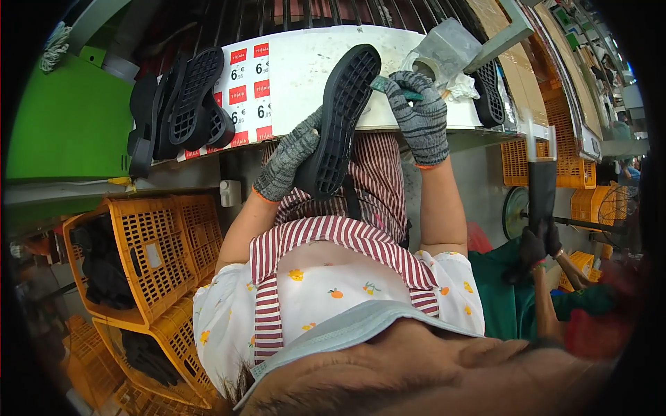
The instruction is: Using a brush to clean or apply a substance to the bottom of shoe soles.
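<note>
My left hand [295, 158], in a grey striped knit glove, is closed round the side of a black shoe sole [338, 114]. The sole is tilted up over the table's near edge, its gridded face toward me. In the same kind of glove, my right hand [420, 114] pinches a thin flat green tool [399, 89]. Its far end meets the sole's right edge near the toe; I cannot make out its tip. Just beyond that hand stands a clear plastic container [447, 50] lying tilted, with crumpled white material [462, 88] beside it.
Several black soles [196, 97] lean together at the table's left end; another sole [489, 93] lies at the right. A metal bar [501, 46] juts over the white table [298, 83]. Orange crates [163, 253] of dark parts stand at left, below a green panel [62, 111]. A co-worker's gloved hands [538, 246] hold a dark piece at right.
</note>
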Demonstrator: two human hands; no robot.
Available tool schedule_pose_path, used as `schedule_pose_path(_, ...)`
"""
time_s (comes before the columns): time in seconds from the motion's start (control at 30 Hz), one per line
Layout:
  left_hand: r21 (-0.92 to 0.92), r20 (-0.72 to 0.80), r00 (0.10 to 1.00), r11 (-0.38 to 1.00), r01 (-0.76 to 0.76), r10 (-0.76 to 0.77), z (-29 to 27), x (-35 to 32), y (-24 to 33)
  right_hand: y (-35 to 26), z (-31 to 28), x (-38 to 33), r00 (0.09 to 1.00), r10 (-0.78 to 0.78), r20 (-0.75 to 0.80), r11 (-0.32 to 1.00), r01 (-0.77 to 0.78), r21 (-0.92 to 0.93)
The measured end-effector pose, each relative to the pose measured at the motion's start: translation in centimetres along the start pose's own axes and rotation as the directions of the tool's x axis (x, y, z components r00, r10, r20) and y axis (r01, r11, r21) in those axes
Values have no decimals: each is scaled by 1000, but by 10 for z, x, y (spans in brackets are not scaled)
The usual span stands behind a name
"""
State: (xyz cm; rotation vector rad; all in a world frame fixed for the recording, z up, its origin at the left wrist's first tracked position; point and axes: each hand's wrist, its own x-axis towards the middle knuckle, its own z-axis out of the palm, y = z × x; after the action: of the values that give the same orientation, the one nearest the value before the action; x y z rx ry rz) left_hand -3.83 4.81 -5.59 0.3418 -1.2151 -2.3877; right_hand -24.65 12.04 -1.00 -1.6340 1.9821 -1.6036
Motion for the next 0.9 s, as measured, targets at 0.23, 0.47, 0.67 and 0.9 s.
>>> schedule_pose_path(0.23, 23, -59, 998, 999, -34, 35, -4, 1, -5, 5, -3, 1, 985, 143, 98, 977, -156, 147)
schedule_pose_path(0.47, 95, -70, 996, 994, -52, 59, -7, 3, -5, 5, 2, 0, 977, 45, 209, 993, -66, 95)
schedule_pose_path(0.67, 143, -102, 989, 985, -96, 111, -5, 5, -3, -6, 0, -8, 938, 50, 343, 957, -143, 253)
schedule_pose_path(0.9, 161, -187, 976, 983, -85, 115, -10, 8, -9, -22, -5, -31, 905, 73, 418, 947, -194, 256)
